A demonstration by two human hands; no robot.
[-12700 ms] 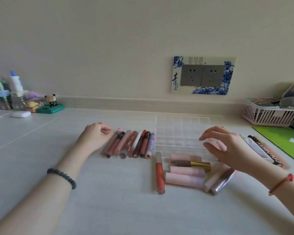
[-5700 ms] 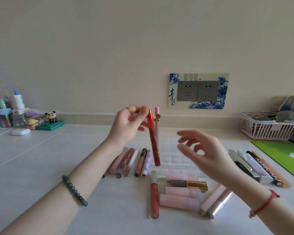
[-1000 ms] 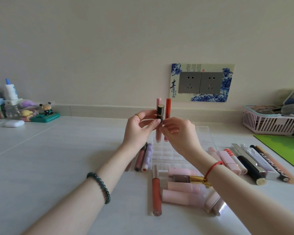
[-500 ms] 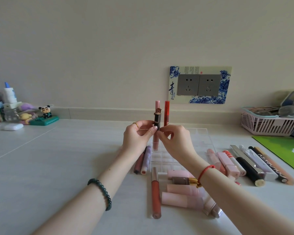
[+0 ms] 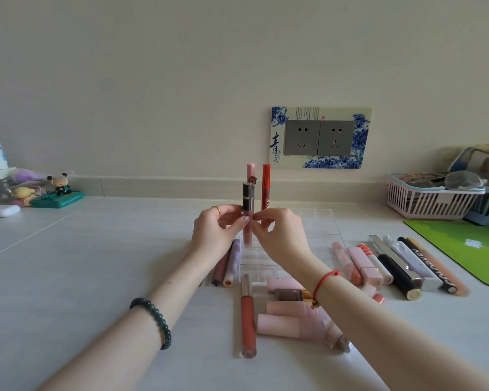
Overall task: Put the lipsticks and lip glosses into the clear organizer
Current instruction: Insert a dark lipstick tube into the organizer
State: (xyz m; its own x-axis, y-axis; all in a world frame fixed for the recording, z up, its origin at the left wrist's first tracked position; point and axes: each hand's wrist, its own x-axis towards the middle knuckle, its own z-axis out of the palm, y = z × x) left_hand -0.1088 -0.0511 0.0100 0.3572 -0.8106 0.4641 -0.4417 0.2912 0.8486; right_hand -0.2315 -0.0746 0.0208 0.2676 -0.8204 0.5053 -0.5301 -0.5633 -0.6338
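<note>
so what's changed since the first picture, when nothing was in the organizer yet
Two tubes, a pink one and a red one, now stand upright in the organizer. Both hands, the left and the right, have come up from the table and together pinch a dark lipstick upright over it. The left row has thinned. The front pile lies as before.

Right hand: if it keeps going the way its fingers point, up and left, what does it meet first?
The dark lipstick tube, which the right hand and left hand already pinch together; depth unclear.
</note>
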